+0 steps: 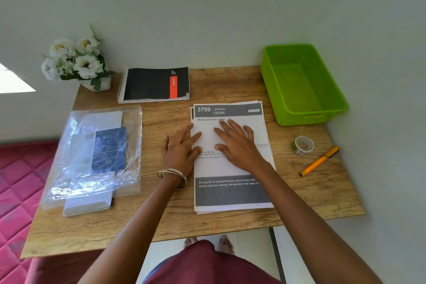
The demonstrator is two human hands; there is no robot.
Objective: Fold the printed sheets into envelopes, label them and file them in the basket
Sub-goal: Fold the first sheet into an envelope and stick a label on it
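Observation:
A small stack of printed sheets (232, 193) lies in the middle of the wooden table (161, 221), the top one headed "3799 KITCHEN". A folded white sheet (258, 132) lies on top of the stack. My left hand (181, 148) rests flat at the stack's left edge, fingers straight on the paper. My right hand (237, 143) presses flat on the folded sheet with fingers spread. A green plastic basket (306, 113) stands at the table's back right and holds nothing I can see. A clear plastic pack of envelopes (94, 157) lies at the left.
A roll of tape (302, 145) and an orange pen (319, 161) lie at the right, in front of the basket. A black spiral notebook (154, 84) and a pot of white flowers (76, 62) sit along the back wall. A pink quilted surface (20, 187) borders the table's left.

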